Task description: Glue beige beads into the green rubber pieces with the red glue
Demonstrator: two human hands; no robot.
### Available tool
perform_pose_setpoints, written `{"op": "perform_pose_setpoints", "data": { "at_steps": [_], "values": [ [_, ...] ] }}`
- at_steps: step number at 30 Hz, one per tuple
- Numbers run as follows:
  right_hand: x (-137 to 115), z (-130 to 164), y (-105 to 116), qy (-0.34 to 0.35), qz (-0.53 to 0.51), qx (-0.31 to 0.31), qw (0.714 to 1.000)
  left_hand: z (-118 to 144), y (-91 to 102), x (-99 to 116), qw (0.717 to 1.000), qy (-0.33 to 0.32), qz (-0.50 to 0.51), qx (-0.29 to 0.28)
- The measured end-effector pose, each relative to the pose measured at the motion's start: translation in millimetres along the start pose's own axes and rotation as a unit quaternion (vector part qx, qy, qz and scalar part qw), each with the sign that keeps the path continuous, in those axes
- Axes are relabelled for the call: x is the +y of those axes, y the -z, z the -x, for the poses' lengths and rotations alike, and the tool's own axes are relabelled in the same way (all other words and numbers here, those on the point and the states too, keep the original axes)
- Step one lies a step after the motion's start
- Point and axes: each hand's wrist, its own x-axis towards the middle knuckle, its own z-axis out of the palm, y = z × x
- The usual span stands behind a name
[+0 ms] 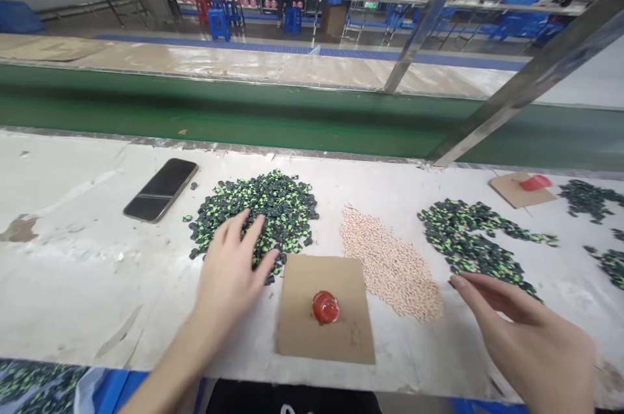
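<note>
My left hand (231, 271) reaches over a heap of small black-and-green pieces (277, 199). Its fingers are spread, and the fingertips touch the heap's near side. My right hand (526, 329) is at the near edge of a second heap of the same pieces (468, 232), thumb and forefinger pinched together. A tiny dark piece shows at that pinch, mostly hidden by the fingers. Between my hands lies a square of brown cardboard (297, 336) with a round dab of glossy red paste (325, 307) on it. Small pale pink pieces (390, 264) are spread out beside the cardboard.
A smartphone (162, 190) lies at left on the white worktable (73, 290). Another cardboard piece (507, 190) with a red item and more dark pieces is at right. A green conveyor belt (244, 116) and slanted metal posts (531, 66) stand beyond the table.
</note>
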Motion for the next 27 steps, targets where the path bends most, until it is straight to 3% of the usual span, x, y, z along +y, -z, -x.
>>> {"op": "perform_pose_setpoints", "data": {
  "at_steps": [4,7,13,18,22,27],
  "values": [
    [32.4,-30.7,-2.4,-0.005,0.051,0.02,0.999,-35.7,3.5,-27.7,0.999,-0.01,-0.034,0.022],
    [35.7,-35.5,-4.7,0.033,0.051,0.008,0.998,-43.1,2.4,-32.4,0.999,-0.012,-0.033,0.034],
    [3.0,-16.5,-19.0,0.169,0.012,-0.08,0.982,-47.1,5.6,-30.6,0.999,0.002,0.015,0.039],
    [-19.5,-7.1,-36.0,0.253,0.017,-0.134,0.958,-47.8,14.5,-20.8,0.987,0.066,0.131,0.062],
    [-20.5,-7.7,-43.1,0.282,0.002,-0.114,0.952,-34.1,28.9,-6.5,0.947,0.153,0.283,0.021],
    [-15.8,-8.6,-47.5,0.287,0.01,-0.069,0.955,-16.1,40.7,13.3,0.843,0.229,0.483,-0.055]
  ]
}}
